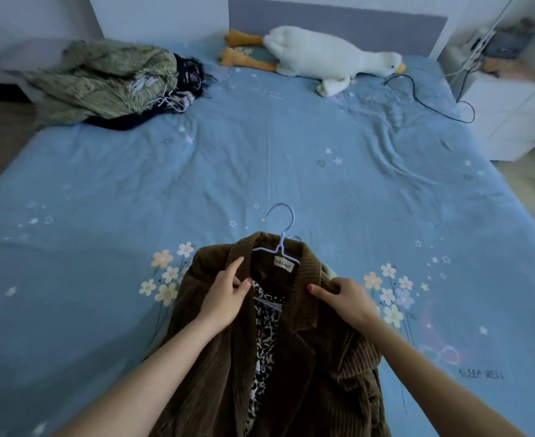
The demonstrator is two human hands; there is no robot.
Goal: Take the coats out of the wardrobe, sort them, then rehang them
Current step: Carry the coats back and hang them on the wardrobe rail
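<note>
Blue bed (291,146), brown coat (307,357) at bottom centre
Left hand (225,298) and right hand (345,298) pinch its lapels; hanger (281,238) inside collar

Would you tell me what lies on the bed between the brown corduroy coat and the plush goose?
Head view: only bare blue bedsheet lies between the brown corduroy coat and plush goose.

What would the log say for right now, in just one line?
left hand grips brown corduroy coat lapel | right hand grips other lapel | coat on hanger, lying on bed | green coat pile far left
</note>
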